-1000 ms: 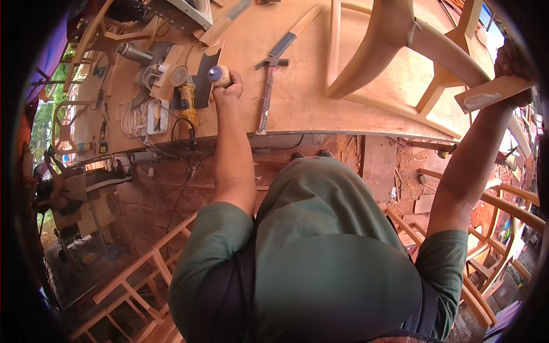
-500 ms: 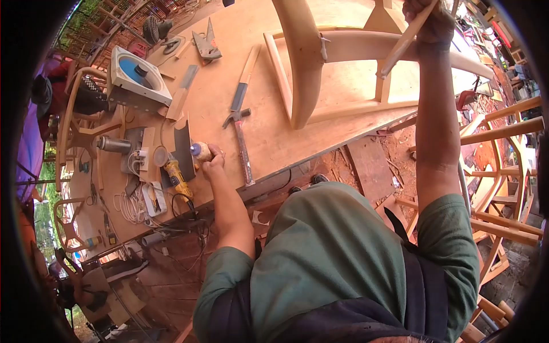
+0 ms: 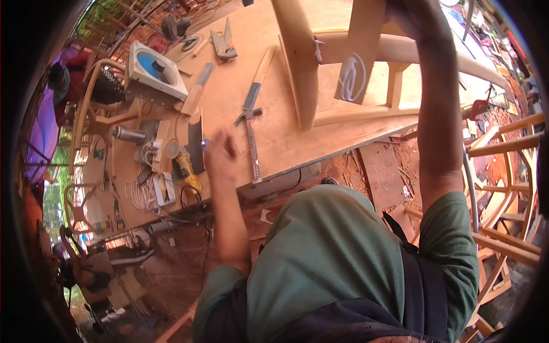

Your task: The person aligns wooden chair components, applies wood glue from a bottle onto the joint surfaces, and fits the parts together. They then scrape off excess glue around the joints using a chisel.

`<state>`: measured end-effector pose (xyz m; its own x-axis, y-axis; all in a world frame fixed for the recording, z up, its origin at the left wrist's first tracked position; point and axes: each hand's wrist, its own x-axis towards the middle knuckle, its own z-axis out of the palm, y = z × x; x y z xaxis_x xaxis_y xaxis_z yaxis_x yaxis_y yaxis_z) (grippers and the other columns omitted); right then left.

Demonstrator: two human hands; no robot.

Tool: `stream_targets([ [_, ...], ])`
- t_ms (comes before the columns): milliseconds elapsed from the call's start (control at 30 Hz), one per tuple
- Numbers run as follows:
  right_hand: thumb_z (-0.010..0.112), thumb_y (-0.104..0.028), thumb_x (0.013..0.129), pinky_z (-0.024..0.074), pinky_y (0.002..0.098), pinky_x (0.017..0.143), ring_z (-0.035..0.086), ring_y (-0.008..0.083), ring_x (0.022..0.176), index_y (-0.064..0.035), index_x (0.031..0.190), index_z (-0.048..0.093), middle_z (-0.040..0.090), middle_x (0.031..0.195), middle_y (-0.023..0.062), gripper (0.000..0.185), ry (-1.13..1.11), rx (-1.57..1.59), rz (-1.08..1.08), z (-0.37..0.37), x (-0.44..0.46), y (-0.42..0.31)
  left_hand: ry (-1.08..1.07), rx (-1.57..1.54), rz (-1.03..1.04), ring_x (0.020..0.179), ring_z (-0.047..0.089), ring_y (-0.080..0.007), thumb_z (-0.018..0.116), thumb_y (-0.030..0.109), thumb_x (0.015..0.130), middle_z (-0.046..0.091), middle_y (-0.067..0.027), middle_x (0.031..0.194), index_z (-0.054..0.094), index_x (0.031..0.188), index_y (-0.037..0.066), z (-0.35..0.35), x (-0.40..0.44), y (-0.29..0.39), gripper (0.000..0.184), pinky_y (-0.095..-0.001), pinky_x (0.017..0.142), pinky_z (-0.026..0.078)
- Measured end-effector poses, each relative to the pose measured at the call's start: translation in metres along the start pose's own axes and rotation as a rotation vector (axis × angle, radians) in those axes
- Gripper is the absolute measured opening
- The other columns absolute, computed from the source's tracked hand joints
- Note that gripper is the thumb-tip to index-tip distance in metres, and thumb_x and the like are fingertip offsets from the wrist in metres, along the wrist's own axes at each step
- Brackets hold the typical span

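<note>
Head view, table (image 3: 286,146): seen from above, with a chair frame (image 3: 383,48) toward the upper right and tools mostly toward the left.
Right hand (image 3: 414,14): at the upper edge, blurred and partly cut off; closed, as far as visible, on a wooden board (image 3: 366,40).
Wooden board: raised in front of the chair frame, just right of its broad curved leg (image 3: 298,68); long axis running down and slightly left from beside the grip, free end toward the wearer.
White smear (image 3: 351,80): looped, probably glue, on the free end of the wooden board, on the face turned to the camera.
Left hand (image 3: 222,153): above the near part of the table, blurred; impossible to tell whether gripping or loose.
Bluish cap (image 3: 205,143): just beside the left hand, anything below it hidden.
Hammer (image 3: 252,148): just right of the left hand, handle toward the near table edge.
Nearer hand: the right, for both wooden board and chair frame; the left well apart, on the far side of the hammer.
Grinder (image 3: 187,171): yellow, lying left of the left hand.
</note>
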<state>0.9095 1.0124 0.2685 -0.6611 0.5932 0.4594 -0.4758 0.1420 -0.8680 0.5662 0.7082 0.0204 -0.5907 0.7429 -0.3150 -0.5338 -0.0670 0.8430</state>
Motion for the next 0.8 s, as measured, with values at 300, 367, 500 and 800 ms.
stream_targets([
  [300,0.07,-0.009,0.088,0.0576,0.0287,0.053,0.068,0.0141,0.057,0.0049,0.086,0.072,0.071,0.072,0.0132,0.014,0.101,-1.0,-0.218,0.126,0.013,-0.057,-0.907,0.372,0.96,0.096,0.064,-0.017,0.061,0.017,0.102,0.066,-0.008,0.106,0.062,0.119,-0.005,0.268,-0.058,0.198,0.028,-0.0307,0.086,0.054],
  [367,0.071,-0.012,0.09,0.0557,0.0285,0.052,0.067,0.0132,0.057,0.0047,0.086,0.072,0.072,0.074,0.014,0.017,0.048,-0.986,-0.113,0.134,0.02,-0.072,-0.818,0.268,0.946,0.094,0.066,-0.0188,0.064,0.024,0.101,0.068,-0.0077,0.105,0.062,0.119,-0.004,0.303,-0.084,0.185,0.033,-0.0307,0.084,0.056],
  [500,0.072,-0.016,0.091,0.0552,0.0303,0.054,0.067,0.0146,0.059,0.0038,0.089,0.073,0.072,0.075,0.0136,0.02,-0.068,-1.034,-0.215,0.136,0.011,-0.072,-0.661,0.187,0.824,0.088,0.068,-0.0208,0.061,0.034,0.102,0.069,-0.0091,0.099,0.064,0.115,-0.002,0.355,-0.094,0.177,0.038,-0.0311,0.08,0.058],
  [800,0.073,-0.024,0.092,0.054,0.0342,0.058,0.067,0.0178,0.062,0.0017,0.097,0.076,0.073,0.079,0.0127,0.027,-0.042,-1.062,-0.454,0.09,-0.019,-0.059,-0.686,0.229,0.596,0.068,0.064,-0.0178,0.051,0.028,0.106,0.066,-0.0096,0.086,0.06,0.101,0.001,0.347,-0.021,0.217,0.029,-0.0283,0.057,0.055],
])
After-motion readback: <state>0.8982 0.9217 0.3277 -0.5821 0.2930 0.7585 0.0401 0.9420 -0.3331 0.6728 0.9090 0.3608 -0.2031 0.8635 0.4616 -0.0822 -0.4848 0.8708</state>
